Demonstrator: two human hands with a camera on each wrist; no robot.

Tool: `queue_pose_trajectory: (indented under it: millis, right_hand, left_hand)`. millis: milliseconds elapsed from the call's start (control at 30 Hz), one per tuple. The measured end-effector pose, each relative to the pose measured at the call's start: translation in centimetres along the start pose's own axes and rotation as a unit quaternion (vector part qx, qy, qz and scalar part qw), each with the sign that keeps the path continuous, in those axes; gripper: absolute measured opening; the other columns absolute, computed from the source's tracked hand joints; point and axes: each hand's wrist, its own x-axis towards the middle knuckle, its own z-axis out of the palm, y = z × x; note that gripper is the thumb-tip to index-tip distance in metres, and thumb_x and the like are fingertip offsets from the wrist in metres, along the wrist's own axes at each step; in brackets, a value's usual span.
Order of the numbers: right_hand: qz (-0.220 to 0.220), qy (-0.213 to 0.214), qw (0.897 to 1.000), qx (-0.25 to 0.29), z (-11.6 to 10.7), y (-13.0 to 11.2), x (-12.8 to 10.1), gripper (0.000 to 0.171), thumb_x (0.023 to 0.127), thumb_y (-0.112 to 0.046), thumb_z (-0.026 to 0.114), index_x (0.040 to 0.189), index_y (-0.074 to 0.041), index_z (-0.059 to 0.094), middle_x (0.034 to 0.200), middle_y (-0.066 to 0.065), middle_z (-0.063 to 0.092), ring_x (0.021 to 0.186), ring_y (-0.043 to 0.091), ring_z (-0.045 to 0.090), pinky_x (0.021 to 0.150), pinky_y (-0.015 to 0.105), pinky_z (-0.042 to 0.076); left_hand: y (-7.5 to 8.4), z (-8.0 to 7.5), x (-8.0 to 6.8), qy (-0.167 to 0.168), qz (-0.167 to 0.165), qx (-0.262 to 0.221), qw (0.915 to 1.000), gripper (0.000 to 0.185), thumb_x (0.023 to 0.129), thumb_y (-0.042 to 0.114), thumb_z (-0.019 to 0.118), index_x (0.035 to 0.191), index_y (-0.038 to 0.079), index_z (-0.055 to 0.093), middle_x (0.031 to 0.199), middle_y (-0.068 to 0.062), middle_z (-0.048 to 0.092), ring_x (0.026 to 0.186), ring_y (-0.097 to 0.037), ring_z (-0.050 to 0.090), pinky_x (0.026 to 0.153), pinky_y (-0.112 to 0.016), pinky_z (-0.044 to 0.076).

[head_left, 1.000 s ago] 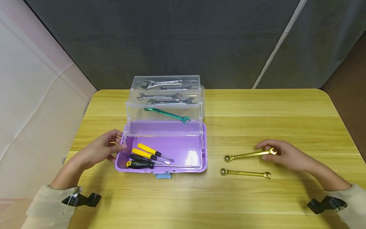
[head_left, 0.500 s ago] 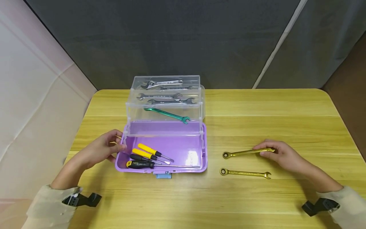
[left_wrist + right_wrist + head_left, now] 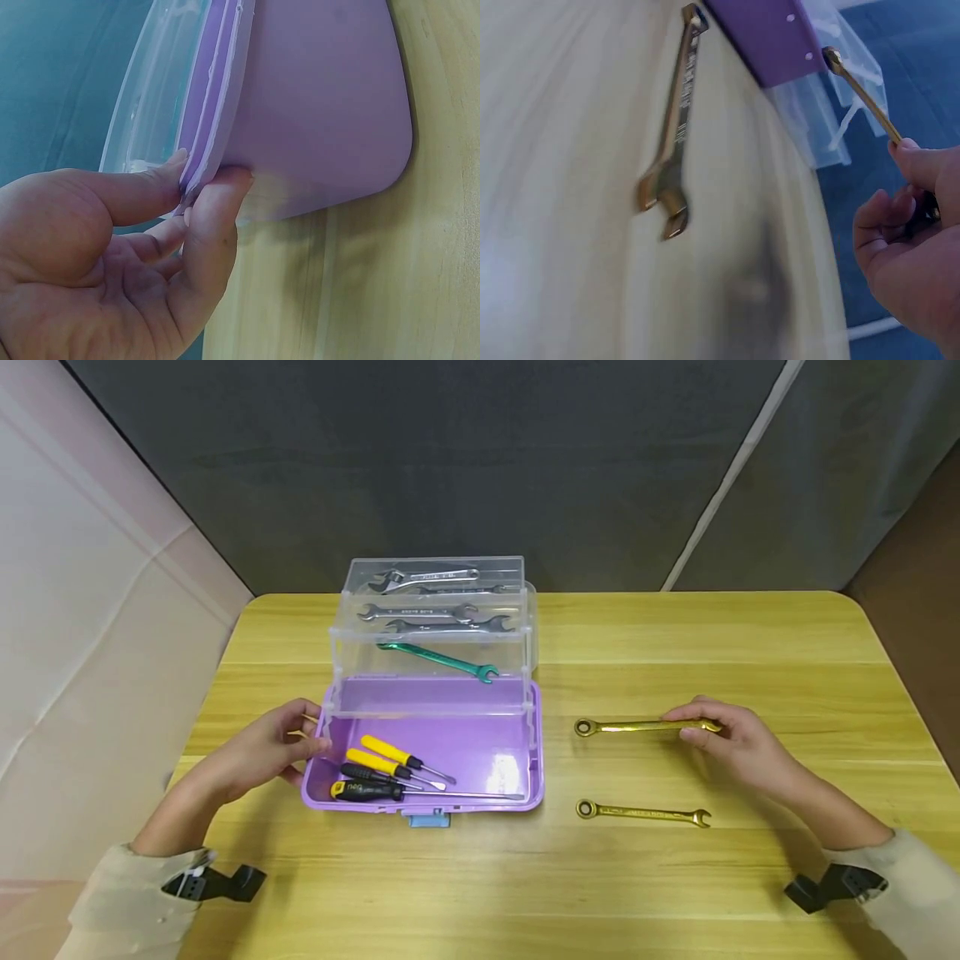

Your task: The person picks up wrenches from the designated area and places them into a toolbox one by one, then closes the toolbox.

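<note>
Right hand point(image 3: 738, 747) grips a shiny gold metal combination wrench point(image 3: 630, 726) near its open end, thumb against fingers, ring end pointing left toward the open purple plastic toolbox point(image 3: 465, 750); wrench is held above the wooden table point(image 3: 675, 902), just right of the box, not in it. Left hand point(image 3: 262, 747) pinches the box's left rim, thumb on the inside, fingers outside. Progress, as far as it shows: two yellow-handled screwdrivers point(image 3: 387, 748), a small black-handled screwdriver point(image 3: 363, 773) and a larger black-and-yellow screwdriver point(image 3: 367, 791) lie in the purple base; silver metal wrenches point(image 3: 420, 613) and a metallic green wrench point(image 3: 438, 659) sit in the clear plastic trays point(image 3: 504, 656), exact tier hard to tell. Outside the box: the gripped wrench, plus a second gold metal wrench point(image 3: 645, 814) flat on the table, untouched. Versus half a second ago: gripped wrench is farther from the person and more level in the head view, gap to the second one wider; left hand, box and its contents look unchanged.
</note>
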Motion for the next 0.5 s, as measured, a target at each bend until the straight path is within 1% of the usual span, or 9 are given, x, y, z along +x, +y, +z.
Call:
queue_pose_trajectory:
  millis: [67,100,167,233,400,500]
  right_hand:
    - [-0.006,-0.001,1.0,0.011,0.0,-0.6,0.6,0.025,0.1,0.006,0.059,0.122,-0.001,0.068,0.106,0.008,0.065,0.076,0.013,0.049,0.058,0.028,0.043]
    - [-0.007,-0.002,1.0,0.015,0.0,-0.9,0.9,0.025,0.1,0.005,0.058,0.122,-0.001,0.068,0.108,0.005,0.066,0.077,0.013,0.048,0.058,0.028,0.042]
    - [-0.005,-0.004,1.0,0.024,0.1,-1.5,1.4,0.025,0.101,0.004,0.058,0.123,-0.001,0.068,0.106,0.002,0.064,0.072,0.014,0.046,0.055,0.029,0.041]
    - [-0.003,-0.008,0.999,0.032,0.2,-2.1,2.1,0.025,0.101,0.003,0.058,0.123,-0.002,0.068,0.106,0.0,0.064,0.072,0.015,0.046,0.055,0.029,0.042]
    - [-0.013,-0.009,0.999,0.04,1.1,-3.7,3.8,0.022,0.101,-0.002,0.06,0.122,-0.002,0.069,0.103,0.004,0.063,0.065,0.016,0.043,0.052,0.03,0.041]
    - [-0.025,-0.008,0.999,0.042,1.7,-4.5,4.9,0.021,0.1,-0.001,0.062,0.119,-0.003,0.07,0.094,0.006,0.059,0.058,0.016,0.039,0.047,0.031,0.037]
  left_hand:
    - [0.0,0.0,0.0,0.0,0.0,0.0,1.0,0.041,0.102,0.008,0.061,0.134,-0.007,0.041,0.107,-0.019,0.053,0.087,-0.027,0.067,0.065,-0.037,0.062]
    - [0.1,0.0,0.0,0.0,0.001,-0.001,1.0,0.041,0.102,0.008,0.061,0.134,-0.007,0.041,0.106,-0.019,0.053,0.086,-0.027,0.067,0.065,-0.037,0.062]
    - [0.1,0.0,-0.1,-0.001,0.002,-0.002,1.0,0.041,0.102,0.008,0.061,0.134,-0.007,0.041,0.106,-0.019,0.053,0.086,-0.027,0.067,0.065,-0.037,0.062]
    - [0.1,0.0,-0.1,-0.002,0.002,-0.002,1.0,0.041,0.102,0.008,0.061,0.134,-0.007,0.041,0.106,-0.018,0.053,0.086,-0.026,0.067,0.065,-0.037,0.062]
    - [0.2,0.0,-0.1,-0.003,0.001,-0.004,1.0,0.041,0.102,0.008,0.061,0.134,-0.008,0.04,0.106,-0.018,0.054,0.087,-0.026,0.067,0.065,-0.037,0.062]
    - [0.2,0.0,-0.1,-0.004,0.003,-0.005,1.0,0.042,0.102,0.007,0.061,0.134,-0.008,0.04,0.106,-0.019,0.054,0.088,-0.027,0.068,0.066,-0.038,0.062]
